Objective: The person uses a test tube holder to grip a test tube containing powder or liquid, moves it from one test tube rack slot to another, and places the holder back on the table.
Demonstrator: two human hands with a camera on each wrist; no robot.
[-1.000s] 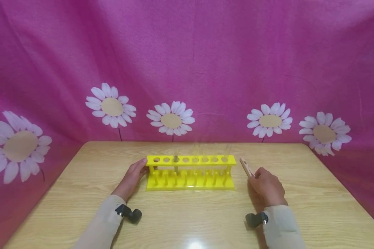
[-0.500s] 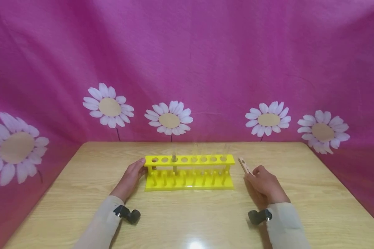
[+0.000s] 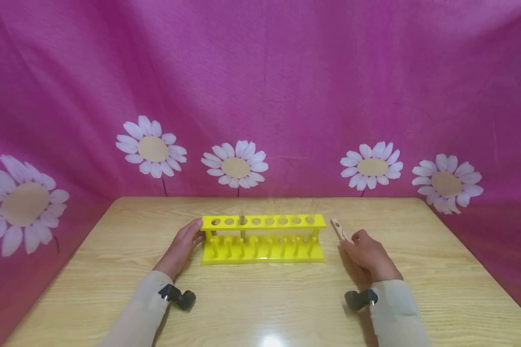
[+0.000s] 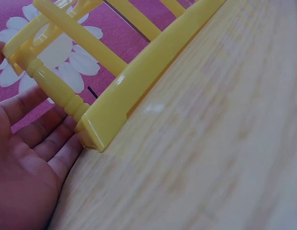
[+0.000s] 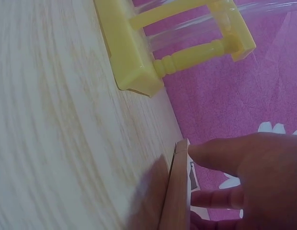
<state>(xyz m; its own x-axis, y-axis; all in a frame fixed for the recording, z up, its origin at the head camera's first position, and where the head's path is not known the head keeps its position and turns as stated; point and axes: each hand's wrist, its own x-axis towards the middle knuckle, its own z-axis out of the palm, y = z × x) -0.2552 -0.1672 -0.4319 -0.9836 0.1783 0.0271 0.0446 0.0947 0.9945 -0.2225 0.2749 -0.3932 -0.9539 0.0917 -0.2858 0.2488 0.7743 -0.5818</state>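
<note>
A yellow test tube rack (image 3: 262,258) stands on the table. Several clear glass test tubes (image 3: 271,208) are in its right-hand holes, and a darker tube (image 3: 242,219) sits in the third hole from the left. My left hand (image 3: 183,245) holds the rack's left end: the thumb lies at the top plate, and the fingers (image 4: 40,127) reach behind the turned end post. To the right of the rack, my right hand (image 3: 369,255) pinches a wooden test tube holder (image 3: 338,228) between thumb and fingers. The holder is low over the wood, apart from the rack.
The pale wooden table (image 3: 260,299) runs under both forearms and meets a pink cloth (image 3: 286,96) printed with white daisies at the back and sides. Each sleeved wrist carries a small black camera (image 3: 180,297).
The right wrist has shifted slightly to the right while its hand keeps the wooden holder. The left hand stays at the rack's end. The head view has shifted a little.
</note>
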